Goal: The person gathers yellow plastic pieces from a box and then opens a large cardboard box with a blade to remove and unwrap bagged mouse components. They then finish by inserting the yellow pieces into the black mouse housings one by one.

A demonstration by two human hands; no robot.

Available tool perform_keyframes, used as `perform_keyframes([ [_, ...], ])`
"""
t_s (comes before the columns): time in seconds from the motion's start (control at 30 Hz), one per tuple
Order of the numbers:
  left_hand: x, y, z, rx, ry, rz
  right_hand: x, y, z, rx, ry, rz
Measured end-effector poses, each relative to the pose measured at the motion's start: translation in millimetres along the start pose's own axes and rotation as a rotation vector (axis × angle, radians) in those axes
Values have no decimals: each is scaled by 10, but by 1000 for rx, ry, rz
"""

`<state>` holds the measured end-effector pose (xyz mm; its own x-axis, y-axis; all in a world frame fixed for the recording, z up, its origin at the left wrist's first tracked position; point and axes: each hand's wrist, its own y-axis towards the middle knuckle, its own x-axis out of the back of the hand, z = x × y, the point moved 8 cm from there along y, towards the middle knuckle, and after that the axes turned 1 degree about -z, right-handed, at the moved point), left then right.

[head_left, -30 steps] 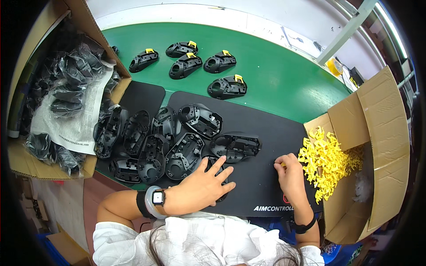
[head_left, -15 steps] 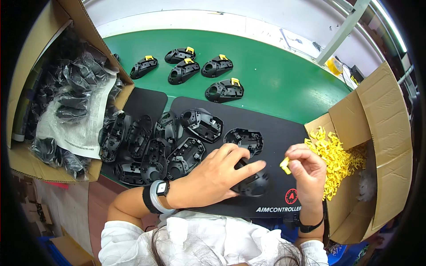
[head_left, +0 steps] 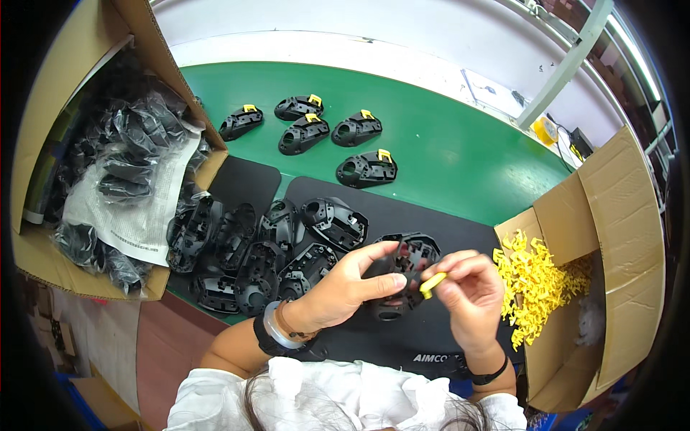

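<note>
My left hand grips a black plastic shell, shaped like a computer mouse half, tilted above the mat. Its thumb lies across the near side, and the fingers behind are partly hidden. Pinched between the thumb and fingers of my right hand is a small yellow plastic clip, held at the shell's right side; whether they touch I cannot tell. Several similar shells lie crowded on the black mat to the left. Farther off, several shells with yellow clips fitted rest on the green table.
At the right, an open cardboard box holds a heap of yellow clips. A larger cardboard box on the left contains bagged black parts. A metal post rises at the back right.
My left hand has picked up the shell and turned it upright-facing. The right hand has moved left, bringing the yellow clip to the shell. The whole view has shifted slightly.
</note>
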<state>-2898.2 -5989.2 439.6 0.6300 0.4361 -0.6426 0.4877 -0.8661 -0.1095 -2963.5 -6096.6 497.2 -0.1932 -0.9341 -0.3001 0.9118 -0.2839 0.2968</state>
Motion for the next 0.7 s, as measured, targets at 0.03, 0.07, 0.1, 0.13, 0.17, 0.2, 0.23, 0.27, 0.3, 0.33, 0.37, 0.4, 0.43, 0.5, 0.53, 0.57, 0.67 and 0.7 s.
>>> perform_keyframes([
  [0.03,-6,10,24,9,-5,2,35,40,65,45,-11,-10],
  [0.07,-11,15,45,19,20,11,34,100,103,73,-49,24],
  [0.1,-14,25,54,32,48,27,-11,159,105,76,-113,59],
  [0.13,-19,31,63,44,77,41,-74,204,96,79,-176,96],
  [0.17,-35,24,54,53,75,45,-102,230,80,96,-339,102],
  [0.2,-58,16,26,70,89,59,-100,258,72,115,-470,91],
  [0.23,-81,2,-1,86,104,71,-120,284,118,184,-617,123],
  [0.27,-85,-6,-6,101,117,83,-138,295,161,253,-763,157],
  [0.3,-81,-15,10,91,122,84,-128,289,160,248,-760,159],
  [0.33,-58,-10,39,94,119,79,-172,263,164,298,-863,203],
  [0.37,-9,5,16,25,145,42,-223,234,161,347,-966,248],
  [0.4,26,20,-11,-39,172,8,-233,223,153,340,-964,245],
  [0.43,43,40,-34,-74,258,-23,-261,204,177,380,-1022,226],
  [0.5,31,17,-49,-11,242,-10,-201,161,190,363,-1040,183],
  [0.53,27,4,-26,44,228,3,-76,114,172,274,-958,131],
  [0.57,17,10,-87,-52,324,3,-16,111,89,135,-789,86],
  [0.67,-52,-11,-214,-274,703,28,-46,30,-186,-197,-586,92],
  [0.7,-45,-22,-232,-284,744,-24,-90,41,-165,-175,-689,109],
])
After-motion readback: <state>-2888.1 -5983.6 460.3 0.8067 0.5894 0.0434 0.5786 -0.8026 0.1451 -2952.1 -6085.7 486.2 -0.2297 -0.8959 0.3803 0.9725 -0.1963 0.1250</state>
